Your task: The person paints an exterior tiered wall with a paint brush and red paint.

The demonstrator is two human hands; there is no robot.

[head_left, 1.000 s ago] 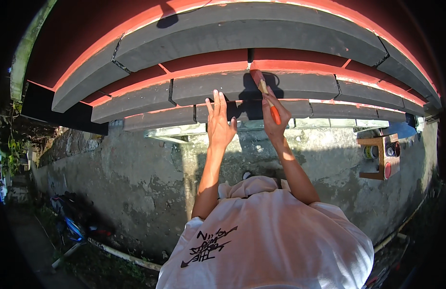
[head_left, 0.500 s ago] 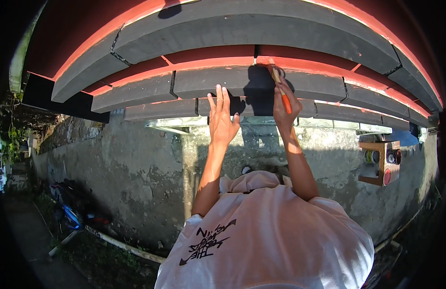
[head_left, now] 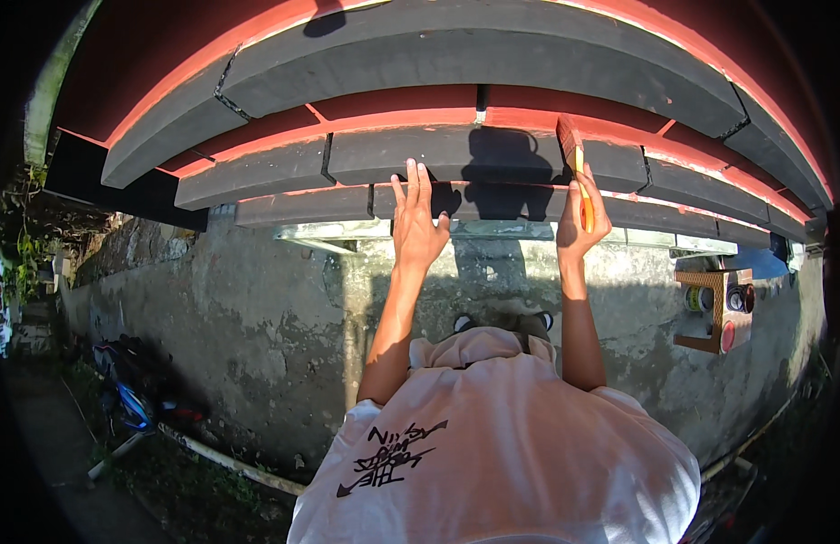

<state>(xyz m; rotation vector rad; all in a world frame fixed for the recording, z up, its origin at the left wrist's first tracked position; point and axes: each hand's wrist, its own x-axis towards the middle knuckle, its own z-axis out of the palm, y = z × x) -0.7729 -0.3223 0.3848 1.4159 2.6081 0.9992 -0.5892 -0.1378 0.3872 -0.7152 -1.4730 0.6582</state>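
Observation:
My right hand (head_left: 583, 216) grips the handle of a paintbrush (head_left: 580, 163), a yellow-and-orange one held upright. Its reddish bristles meet the red band (head_left: 610, 127) above a dark grey ledge (head_left: 402, 156). My left hand (head_left: 418, 218) lies with fingers outstretched against the front of that grey ledge, holding nothing. A black gap with a pale patch breaks the red band between the two hands. My shadow falls on the grey ledge beside the brush.
Above runs a wider grey ledge (head_left: 493, 63). A patterned box-like stand (head_left: 710, 341) with cans (head_left: 699, 298) is on the right over the worn concrete floor (head_left: 229, 308). A dark motorbike-like shape with blue parts (head_left: 130, 399) is at lower left, near a pale pipe (head_left: 229, 466).
My right hand has moved right with the paintbrush, and the bristles have travelled along the red band away from the gap. My left hand has stayed in place.

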